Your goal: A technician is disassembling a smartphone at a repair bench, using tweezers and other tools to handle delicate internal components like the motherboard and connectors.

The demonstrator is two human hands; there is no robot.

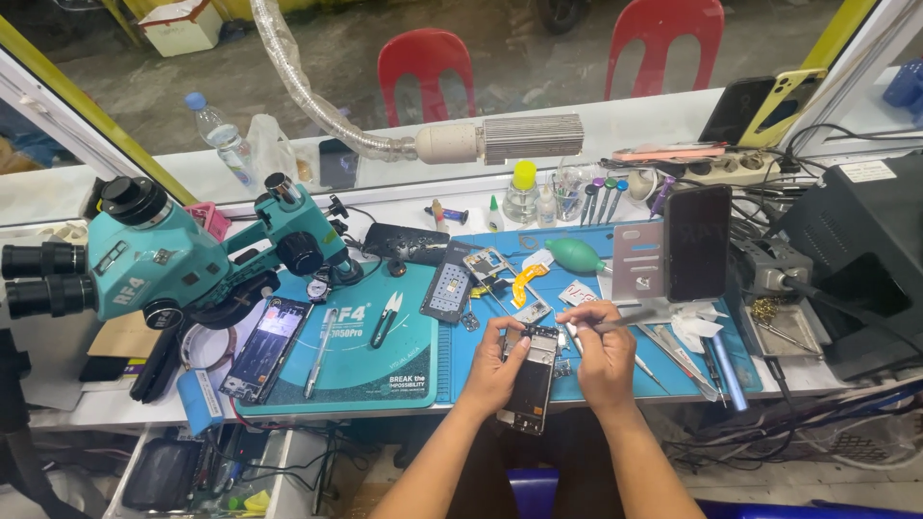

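Observation:
An opened phone (532, 380) with its back removed lies lengthwise at the front edge of the blue work mat (615, 380). My left hand (496, 370) grips its left side, with the thumb on the exposed top part. Over the phone's upper right corner, my right hand (603, 351) holds metal tweezers (630, 321); the tips point left toward the phone's top edge. A small metal phone part (532, 311) lies just beyond the phone.
A teal microscope (163, 259) stands at the left over a teal mat (361, 370) with a screen panel (266, 348), cutters (386, 318) and a pen-like tool. Phone frames, a green air blower (575, 256), bottles, screwdrivers, an upright dark phone (697, 243) and a black station (860, 259) crowd the back and right.

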